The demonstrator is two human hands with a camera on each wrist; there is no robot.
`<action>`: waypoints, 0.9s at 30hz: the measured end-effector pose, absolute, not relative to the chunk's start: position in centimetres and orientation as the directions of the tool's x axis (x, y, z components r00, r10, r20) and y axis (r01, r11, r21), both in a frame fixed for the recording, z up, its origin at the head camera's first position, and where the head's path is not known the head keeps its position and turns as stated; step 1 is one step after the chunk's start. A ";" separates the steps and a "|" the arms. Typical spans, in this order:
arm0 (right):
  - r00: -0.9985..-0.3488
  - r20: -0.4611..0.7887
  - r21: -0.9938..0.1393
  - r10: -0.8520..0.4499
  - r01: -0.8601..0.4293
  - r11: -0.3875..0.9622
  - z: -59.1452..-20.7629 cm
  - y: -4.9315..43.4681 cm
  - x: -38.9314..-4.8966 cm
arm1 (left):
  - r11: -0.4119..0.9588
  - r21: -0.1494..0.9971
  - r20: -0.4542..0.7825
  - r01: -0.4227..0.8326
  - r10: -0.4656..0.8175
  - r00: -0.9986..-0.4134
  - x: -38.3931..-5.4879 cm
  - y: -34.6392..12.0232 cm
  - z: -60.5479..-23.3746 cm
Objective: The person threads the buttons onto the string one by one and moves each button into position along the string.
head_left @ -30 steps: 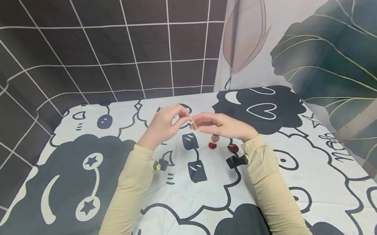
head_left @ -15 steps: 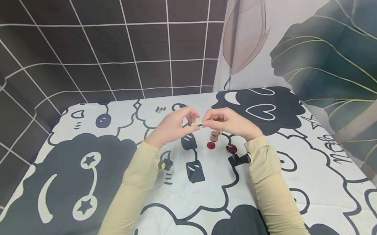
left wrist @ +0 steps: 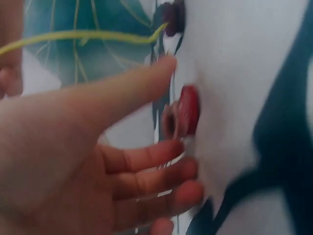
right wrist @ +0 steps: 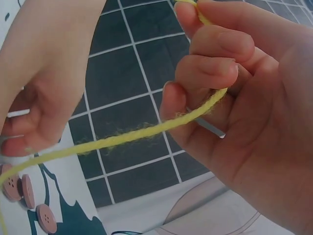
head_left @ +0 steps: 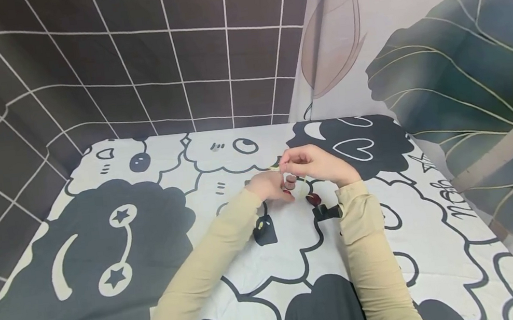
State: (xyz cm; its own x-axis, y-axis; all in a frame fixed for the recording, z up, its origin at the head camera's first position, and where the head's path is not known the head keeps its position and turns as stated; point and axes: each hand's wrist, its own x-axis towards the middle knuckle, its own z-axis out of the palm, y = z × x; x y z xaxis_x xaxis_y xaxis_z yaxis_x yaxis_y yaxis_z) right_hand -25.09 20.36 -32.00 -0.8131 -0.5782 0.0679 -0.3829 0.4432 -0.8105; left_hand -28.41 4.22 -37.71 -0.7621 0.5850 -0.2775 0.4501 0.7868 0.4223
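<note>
In the head view my left hand [head_left: 269,185] reaches low over the cloth, among small buttons. The left wrist view shows its thumb and fingers spread on either side of a red button [left wrist: 190,110], with a pinkish button [left wrist: 170,120] just beside it; nothing is between the fingertips. My right hand [head_left: 315,163] is raised, its thumb and index finger pinching a yellow yarn [right wrist: 142,132], its other fingers curled over the strand. The yarn hangs in a loop and leads to a dark red button [head_left: 314,199] on the cloth.
Several pink buttons [right wrist: 46,219] lie close to the left hand. A white cloth [head_left: 272,262] with black cartoon prints covers the surface. Behind it hangs a dark gridded curtain [head_left: 203,56], with a leaf-patterned curtain [head_left: 461,55] to the right.
Both hands were together at the yarn. The left hand has let go and moved down and right toward the red button; the right hand stays up with the yarn.
</note>
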 end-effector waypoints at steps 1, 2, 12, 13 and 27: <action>-0.814 0.072 -0.802 -0.577 -0.391 0.451 -32.0 20.3 -25.1 | 0.789 0.431 -0.265 0.438 0.575 -0.775 -28.2 4.5 -37.8; -0.815 0.074 -0.795 -0.575 -0.396 0.459 -31.9 20.3 -25.0 | 0.794 0.430 -0.259 0.430 0.564 -0.784 -28.1 4.7 -38.0; -0.809 0.037 -0.799 -0.587 -0.376 0.469 -31.7 20.4 -24.8 | 0.803 0.462 -0.232 0.377 0.520 -0.822 -27.9 4.8 -38.7; -0.806 0.030 -0.805 -0.591 -0.369 0.464 -31.7 20.4 -24.8 | 0.806 0.453 -0.233 0.381 0.520 -0.822 -27.9 4.8 -38.7; -0.807 0.054 -0.749 -0.589 -0.422 0.510 -31.8 20.5 -25.1 | 0.689 0.481 -0.128 0.542 0.667 -0.734 -27.9 3.4 -37.7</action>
State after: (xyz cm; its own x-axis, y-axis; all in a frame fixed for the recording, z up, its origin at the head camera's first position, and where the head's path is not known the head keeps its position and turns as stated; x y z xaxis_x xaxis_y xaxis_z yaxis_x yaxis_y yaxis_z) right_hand -25.05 20.51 -31.80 -0.8067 -0.5885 0.0537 -0.4220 0.5101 -0.7495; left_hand -27.93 3.36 -37.65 -0.7340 0.6670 -0.1280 0.5421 0.6889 0.4812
